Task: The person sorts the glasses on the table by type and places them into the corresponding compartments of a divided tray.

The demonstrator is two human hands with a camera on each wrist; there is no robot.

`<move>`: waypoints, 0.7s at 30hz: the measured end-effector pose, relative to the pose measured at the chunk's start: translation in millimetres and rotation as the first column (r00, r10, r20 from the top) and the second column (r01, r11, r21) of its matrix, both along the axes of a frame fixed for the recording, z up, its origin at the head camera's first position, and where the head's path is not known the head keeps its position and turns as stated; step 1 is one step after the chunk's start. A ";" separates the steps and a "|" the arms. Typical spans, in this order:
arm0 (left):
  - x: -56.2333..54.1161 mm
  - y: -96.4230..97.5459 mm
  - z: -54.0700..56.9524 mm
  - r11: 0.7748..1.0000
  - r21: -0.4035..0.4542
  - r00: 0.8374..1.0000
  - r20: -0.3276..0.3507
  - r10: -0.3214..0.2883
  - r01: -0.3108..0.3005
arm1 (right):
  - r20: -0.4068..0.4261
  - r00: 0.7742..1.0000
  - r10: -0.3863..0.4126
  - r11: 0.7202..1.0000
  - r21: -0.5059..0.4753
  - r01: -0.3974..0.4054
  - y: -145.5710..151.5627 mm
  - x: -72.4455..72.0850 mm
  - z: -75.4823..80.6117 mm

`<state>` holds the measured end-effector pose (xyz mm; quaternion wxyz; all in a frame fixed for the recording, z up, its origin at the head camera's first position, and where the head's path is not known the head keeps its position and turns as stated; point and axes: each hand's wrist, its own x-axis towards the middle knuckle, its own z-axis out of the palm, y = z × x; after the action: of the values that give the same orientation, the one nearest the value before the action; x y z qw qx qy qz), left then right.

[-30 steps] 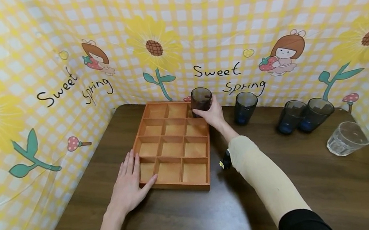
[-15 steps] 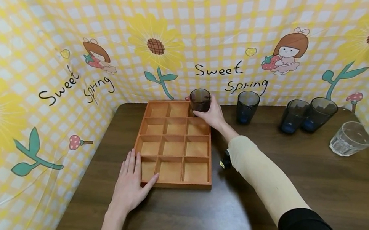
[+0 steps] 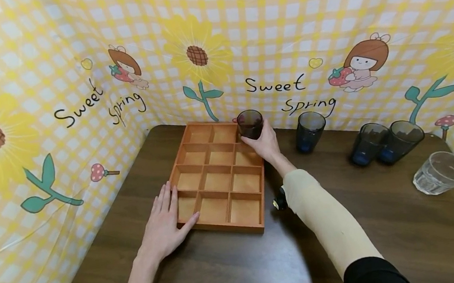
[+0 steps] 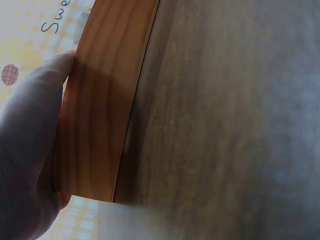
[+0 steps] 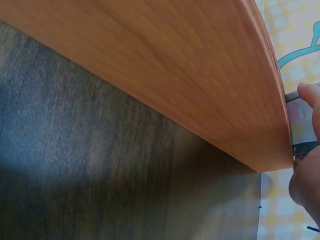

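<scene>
Head view shows me the right hand [image 3: 267, 144] grasping a dark glass [image 3: 248, 124]. The left hand [image 3: 165, 225], straight-fingered, touches the wooden tray [image 3: 216, 183].

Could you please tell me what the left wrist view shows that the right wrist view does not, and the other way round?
Only the left wrist view shows the left hand, touching a corner of the wooden tray, and a printed sunflower's brown centre.

Only the right wrist view shows the right hand, with part of the dark glass it holds.

Both show an outer side of the tray, the brown table and some checked cloth.
</scene>
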<state>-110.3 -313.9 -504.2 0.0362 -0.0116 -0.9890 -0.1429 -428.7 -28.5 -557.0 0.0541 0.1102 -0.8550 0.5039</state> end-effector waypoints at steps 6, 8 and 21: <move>0.6 0.0 0.2 1.000 -0.003 1.000 -0.030 -0.007 0.007 | 0.010 1.000 -0.013 0.999 0.033 0.013 -0.2 -0.1 0.7; 0.5 0.6 -0.2 1.000 -0.002 1.000 -0.022 -0.006 0.006 | 0.015 1.000 -0.014 0.999 0.042 0.013 1.0 3.0 3.7; 0.7 -0.4 -0.6 1.000 -0.010 1.000 0.002 0.000 0.000 | -0.047 0.996 0.076 0.993 0.093 -0.071 18.4 5.6 1.3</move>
<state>-109.5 -314.2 -504.7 0.0354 -0.0115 -0.9897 -0.1380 -423.1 -10.1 -555.7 0.0518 0.1567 -0.8709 0.4629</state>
